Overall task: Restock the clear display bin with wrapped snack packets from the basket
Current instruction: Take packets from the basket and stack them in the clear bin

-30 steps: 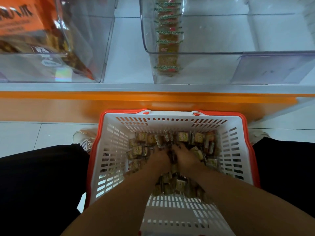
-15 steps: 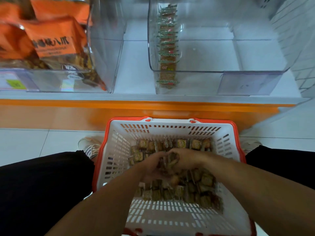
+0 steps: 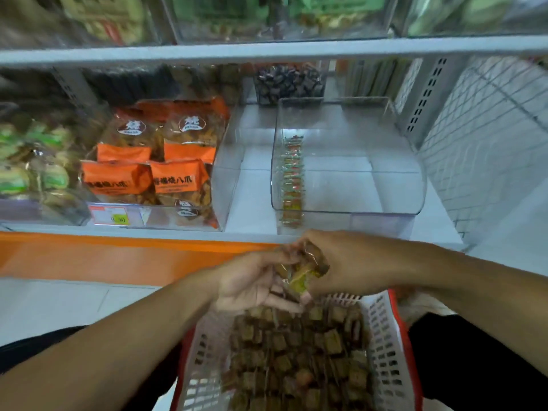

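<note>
Both hands, left hand (image 3: 252,280) and right hand (image 3: 341,262), cup a cluster of wrapped snack packets (image 3: 302,271) between curled fingers above the basket (image 3: 382,336); the clear display bin (image 3: 350,161) lies directly ahead on the shelf, slightly right.

Snack packets between basket and bin

We see a handful of small brown wrapped snack packets (image 3: 302,272) lifted above the white, red-rimmed basket (image 3: 382,330), which is heaped with more of them; the clear display bin (image 3: 385,185) sits on the shelf beyond, holding one row of packets (image 3: 292,179) along its left wall.
</note>
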Tool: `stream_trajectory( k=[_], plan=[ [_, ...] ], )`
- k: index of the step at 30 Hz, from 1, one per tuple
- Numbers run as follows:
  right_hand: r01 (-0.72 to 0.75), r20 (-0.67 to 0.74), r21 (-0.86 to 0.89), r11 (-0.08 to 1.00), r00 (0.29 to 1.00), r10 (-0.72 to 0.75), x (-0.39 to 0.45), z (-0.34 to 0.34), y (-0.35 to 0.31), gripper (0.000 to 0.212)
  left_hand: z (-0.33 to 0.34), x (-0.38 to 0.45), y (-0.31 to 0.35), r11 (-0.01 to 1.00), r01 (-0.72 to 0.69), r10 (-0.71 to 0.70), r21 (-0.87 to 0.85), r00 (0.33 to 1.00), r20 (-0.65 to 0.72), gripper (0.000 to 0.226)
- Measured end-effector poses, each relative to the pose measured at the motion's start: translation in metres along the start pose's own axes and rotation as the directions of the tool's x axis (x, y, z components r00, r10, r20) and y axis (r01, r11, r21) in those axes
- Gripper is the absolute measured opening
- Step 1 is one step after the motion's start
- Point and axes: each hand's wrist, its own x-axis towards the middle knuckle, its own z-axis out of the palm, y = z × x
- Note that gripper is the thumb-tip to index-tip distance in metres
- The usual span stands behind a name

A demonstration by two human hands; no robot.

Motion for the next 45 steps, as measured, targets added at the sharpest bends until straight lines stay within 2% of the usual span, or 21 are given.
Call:
stream_trajectory(
  k=[2, 4, 8, 10, 14, 18, 21, 24, 26, 28, 30, 34, 36, 41, 45],
  plan=[
    [0.082, -0.072, 0.164, 0.983, 0.995, -0.071, -0.01, -0.023, -0.004, 0.058, 0.016, -0.014, 0.025, 0.997, -0.068, 0.069, 0.03, 0.998, -0.012, 0.048],
    [0.139, -0.145, 0.318, 0.938, 0.985, -0.097, -0.014, -0.036, -0.006, 0.058, 0.03, -0.023, 0.04, 0.986, -0.168, 0.168, -0.002, 0.985, -0.047, 0.059],
    [0.215, -0.304, 0.623, 0.752, 0.953, -0.021, -0.011, -0.038, -0.002, 0.059, 0.047, -0.026, 0.05, 0.929, -0.35, 0.348, -0.117, 0.937, -0.042, 0.04],
    [0.242, -0.366, 0.71, 0.662, 0.929, 0.053, -0.01, -0.036, 0.002, 0.056, 0.052, -0.021, 0.051, 0.899, -0.405, 0.399, -0.165, 0.914, -0.069, 0.043],
    [0.252, -0.395, 0.789, 0.561, 0.906, 0.149, -0.008, -0.035, 0.007, 0.048, 0.056, -0.013, 0.051, 0.88, -0.457, 0.437, -0.132, 0.886, -0.154, 0.054],
    [0.212, -0.387, 0.785, 0.582, 0.901, 0.194, -0.003, -0.03, 0.006, 0.038, 0.055, -0.007, 0.045, 0.875, -0.485, 0.461, -0.006, 0.836, -0.297, 0.058],
    [0.164, -0.319, 0.795, 0.584, 0.932, 0.172, -0.003, -0.031, 0.006, 0.043, 0.056, -0.006, 0.041, 0.876, -0.481, 0.448, -0.037, 0.838, -0.312, 0.057],
    [0.151, -0.248, 0.851, 0.503, 0.96, 0.131, -0.004, -0.037, 0.004, 0.052, 0.056, -0.007, 0.039, 0.872, -0.47, 0.408, -0.136, 0.852, -0.327, 0.061],
    [0.183, -0.254, 0.909, 0.374, 0.955, 0.15, -0.004, -0.042, 0.004, 0.044, 0.054, -0.008, 0.038, 0.862, -0.464, 0.378, -0.205, 0.857, -0.35, 0.068],
    [0.223, -0.268, 0.939, 0.262, 0.952, 0.15, -0.006, -0.046, 0.006, 0.046, 0.052, -0.009, 0.039, 0.856, -0.451, 0.358, -0.253, 0.869, -0.342, 0.069],
    [0.262, -0.313, 0.923, 0.283, 0.937, 0.153, -0.006, -0.046, 0.01, 0.048, 0.05, -0.01, 0.039, 0.859, -0.43, 0.339, -0.277, 0.884, -0.323, 0.066],
    [0.279, -0.33, 0.869, 0.408, 0.942, 0.059, -0.005, -0.04, 0.014, 0.049, 0.049, -0.011, 0.038, 0.861, -0.422, 0.324, -0.285, 0.886, -0.331, 0.057],
    [0.276, -0.345, 0.84, 0.467, 0.936, 0.067, -0.006, -0.039, 0.018, 0.052, 0.048, -0.011, 0.038, 0.862, -0.428, 0.324, -0.27, 0.877, -0.354, 0.06],
    [0.242, -0.311, 0.853, 0.462, 0.947, 0.078, -0.005, -0.039, 0.024, 0.046, 0.046, -0.015, 0.04, 0.869, -0.435, 0.336, -0.235, 0.868, -0.365, 0.083],
    [0.169, -0.215, 0.9, 0.402, 0.974, 0.07, -0.006, -0.039, 0.024, 0.049, 0.047, -0.016, 0.04, 0.885, -0.424, 0.337, -0.194, 0.869, -0.363, 0.075]
  ],
)
